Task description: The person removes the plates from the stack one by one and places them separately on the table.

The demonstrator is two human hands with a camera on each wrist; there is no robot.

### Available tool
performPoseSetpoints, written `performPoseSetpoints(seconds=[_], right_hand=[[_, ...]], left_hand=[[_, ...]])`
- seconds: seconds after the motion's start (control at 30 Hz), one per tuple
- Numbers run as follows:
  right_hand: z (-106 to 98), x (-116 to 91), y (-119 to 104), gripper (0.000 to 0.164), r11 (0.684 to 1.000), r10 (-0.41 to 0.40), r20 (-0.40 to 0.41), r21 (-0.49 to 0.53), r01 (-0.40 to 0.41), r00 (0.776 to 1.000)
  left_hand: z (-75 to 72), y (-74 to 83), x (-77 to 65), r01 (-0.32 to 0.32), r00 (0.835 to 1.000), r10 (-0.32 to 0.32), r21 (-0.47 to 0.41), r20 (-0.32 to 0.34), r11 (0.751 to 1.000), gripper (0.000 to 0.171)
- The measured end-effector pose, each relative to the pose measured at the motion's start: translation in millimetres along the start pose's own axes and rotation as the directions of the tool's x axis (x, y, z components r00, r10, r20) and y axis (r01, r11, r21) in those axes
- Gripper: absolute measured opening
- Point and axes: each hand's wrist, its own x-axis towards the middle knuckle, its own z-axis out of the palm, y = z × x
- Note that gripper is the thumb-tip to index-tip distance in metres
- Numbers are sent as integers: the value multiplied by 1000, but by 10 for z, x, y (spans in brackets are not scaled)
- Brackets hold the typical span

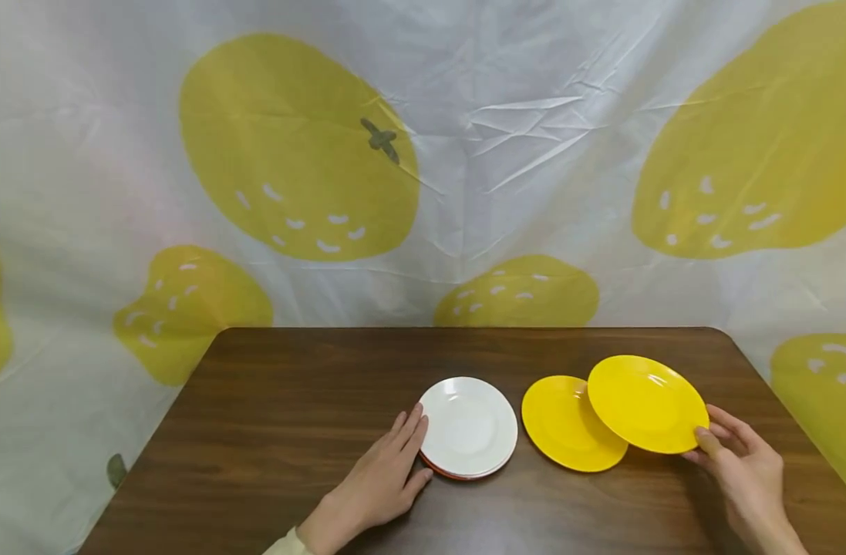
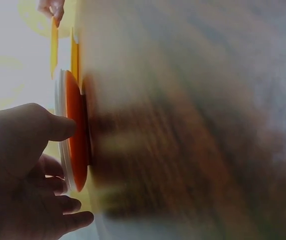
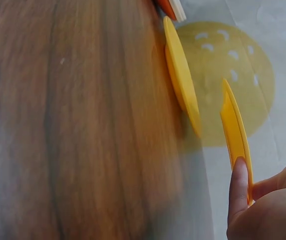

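Note:
A white plate [image 1: 467, 425] lies on top of an orange plate [image 2: 76, 145], forming a stack near the middle of the table. My left hand [image 1: 377, 479] rests against the left side of this stack, fingers extended along the rim and thumb by its near edge. To the right, one yellow plate [image 1: 567, 435] lies on the table. My right hand [image 1: 750, 464] pinches a second yellow plate [image 1: 648, 402] by its right rim, thumb on the upper face and fingers beneath. In the right wrist view this held plate [image 3: 236, 132] hangs apart from the lower one [image 3: 180, 70], raised above the tabletop.
The dark brown wooden table [image 1: 305, 385] has rounded far corners. Right behind its far edge hangs a whitish cloth [image 1: 520, 177] printed with large yellow fruit. The stack and the lower yellow plate sit side by side with a narrow gap.

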Motion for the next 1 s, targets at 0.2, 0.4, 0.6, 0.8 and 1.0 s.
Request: performPoseSetpoints(seconds=[0.2, 0.4, 0.6, 0.8, 1.0], right_hand=[[-150, 4, 63, 36, 998, -21, -6, 64, 21, 1000], [-273, 70, 75, 34, 998, 42, -62, 55, -38, 997], [-309, 168, 42, 32, 981, 159, -235, -75, -181, 959], [-356, 232, 35, 37, 960, 228, -289, -96, -265, 930], [-421, 261, 76, 51, 938, 230, -299, -187, -293, 926]], left_hand=[[24, -14, -17, -2, 1000, 2, -30, 15, 1000, 70], [25, -17, -19, -3, 1000, 3, -27, 9, 1000, 70], [18, -16, -20, -10, 1000, 10, -12, 1, 1000, 70], [-10, -21, -16, -2, 1000, 2, -2, 1, 1000, 70], [-6, -23, -11, -6, 1000, 6, -19, 6, 1000, 70]])
